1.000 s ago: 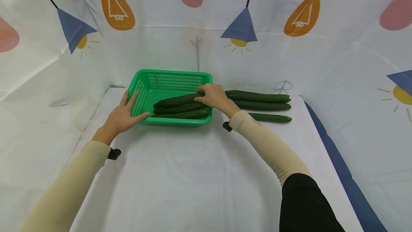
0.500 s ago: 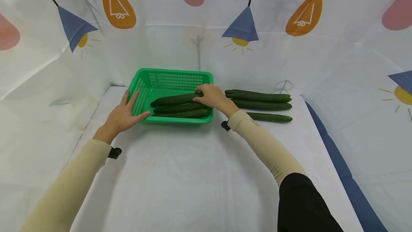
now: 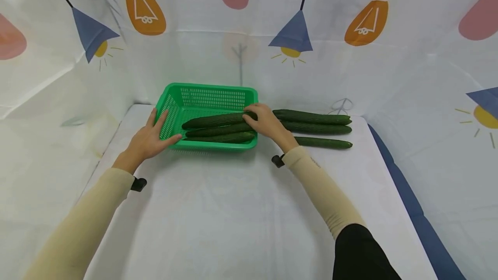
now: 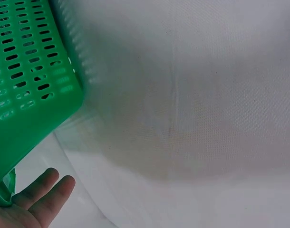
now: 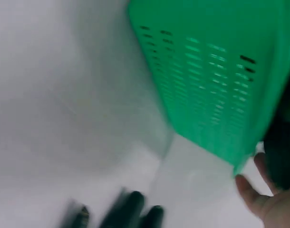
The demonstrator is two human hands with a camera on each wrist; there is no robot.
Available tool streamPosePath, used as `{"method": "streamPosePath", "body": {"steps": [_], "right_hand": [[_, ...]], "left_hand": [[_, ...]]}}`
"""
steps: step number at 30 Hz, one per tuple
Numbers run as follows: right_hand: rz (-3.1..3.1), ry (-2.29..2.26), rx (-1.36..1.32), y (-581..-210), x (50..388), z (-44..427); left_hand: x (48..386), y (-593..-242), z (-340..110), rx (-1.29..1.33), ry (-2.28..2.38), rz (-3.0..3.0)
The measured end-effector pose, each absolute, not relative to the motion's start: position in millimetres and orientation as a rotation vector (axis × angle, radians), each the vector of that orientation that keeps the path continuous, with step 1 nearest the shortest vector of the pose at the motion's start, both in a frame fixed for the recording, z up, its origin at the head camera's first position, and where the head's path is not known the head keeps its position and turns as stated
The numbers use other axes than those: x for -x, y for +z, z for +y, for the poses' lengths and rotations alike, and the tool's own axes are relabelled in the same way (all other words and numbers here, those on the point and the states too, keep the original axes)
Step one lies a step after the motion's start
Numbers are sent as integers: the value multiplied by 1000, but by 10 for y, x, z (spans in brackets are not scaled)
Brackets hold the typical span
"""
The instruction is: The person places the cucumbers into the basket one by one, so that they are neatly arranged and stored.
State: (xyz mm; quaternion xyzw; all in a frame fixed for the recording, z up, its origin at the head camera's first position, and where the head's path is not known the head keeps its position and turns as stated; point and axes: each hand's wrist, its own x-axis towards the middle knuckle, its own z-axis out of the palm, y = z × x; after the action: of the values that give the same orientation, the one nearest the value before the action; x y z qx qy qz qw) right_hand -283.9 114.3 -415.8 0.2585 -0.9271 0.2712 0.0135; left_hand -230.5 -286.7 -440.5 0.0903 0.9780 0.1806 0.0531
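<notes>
I'm seeing beige-sleeved arms (image 3: 83,219) angling up-frame. In the green perforated plastic basket (image 3: 212,86), centre-left, a long dark-green cucumber (image 3: 212,121) is lying between the bare left hand (image 3: 147,139), spreading loosely against the rim, and the bare right hand (image 3: 266,121), arching over one end; whether gripping, I can't tell.

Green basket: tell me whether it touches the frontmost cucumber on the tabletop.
Apart. The head view shows bare white tabletop between the green basket and the frontmost cucumber.
</notes>
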Motion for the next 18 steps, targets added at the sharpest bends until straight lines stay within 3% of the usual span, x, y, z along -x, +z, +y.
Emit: {"method": "streamPosePath", "body": {"steps": [18], "right_hand": [[-2371, 1552, -385, -4780, 2530, 1614]], "left_hand": [[2321, -4443, -2893, -265, 552, 2995]]}}
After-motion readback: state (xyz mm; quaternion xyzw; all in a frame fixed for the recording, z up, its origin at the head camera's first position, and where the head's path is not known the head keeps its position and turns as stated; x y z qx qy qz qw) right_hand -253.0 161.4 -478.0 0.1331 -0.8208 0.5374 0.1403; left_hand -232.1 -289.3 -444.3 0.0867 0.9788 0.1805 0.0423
